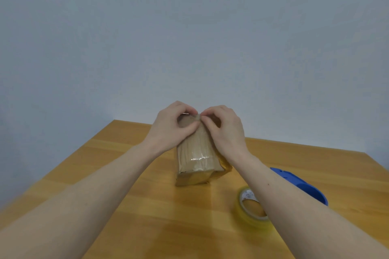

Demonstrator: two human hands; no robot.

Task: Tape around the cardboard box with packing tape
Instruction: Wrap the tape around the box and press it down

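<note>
Two hands at the top edge of a cardboard box [194, 153] standing upright mid-desk [126, 195], left hand [171, 125] and right hand [226, 127] each with its grip pinched on the box's glossy, tape-covered upper rim, fingertips nearly touching. At about 4 o'clock from the box, a roll of packing tape [249, 208] lying flat on the desk, partly hidden under the right forearm, just beside a blue object [309, 190].

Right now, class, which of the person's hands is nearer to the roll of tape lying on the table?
Right. The right hand grips the top of the box, with its forearm passing just over the tape roll. The left hand holds the box's far side, farther from the roll.
</note>
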